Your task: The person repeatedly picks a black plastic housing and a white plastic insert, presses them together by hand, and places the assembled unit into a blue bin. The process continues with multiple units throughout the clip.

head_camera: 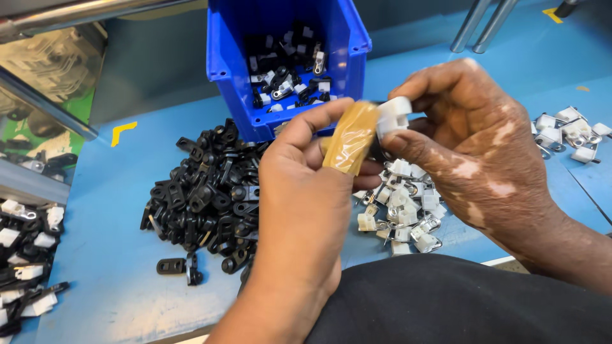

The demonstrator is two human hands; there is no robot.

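My left hand (299,185) and my right hand (472,140) meet above the blue table (95,255), both pinching one small white plastic clip (392,114). A yellow-brown finger cot (350,137) covers my left forefinger, which presses the clip from the left. My right thumb and fingers grip the clip from the right. Under my hands lies a pile of white clips with metal rings (401,210). To the left sits a heap of black plastic clips (204,191).
A blue bin (223,57) with mixed black and white parts stands at the back. More white clips (570,134) lie at the right. A tray of assembled black-and-white parts (25,255) is at the left edge. Metal legs (475,25) rise top right.
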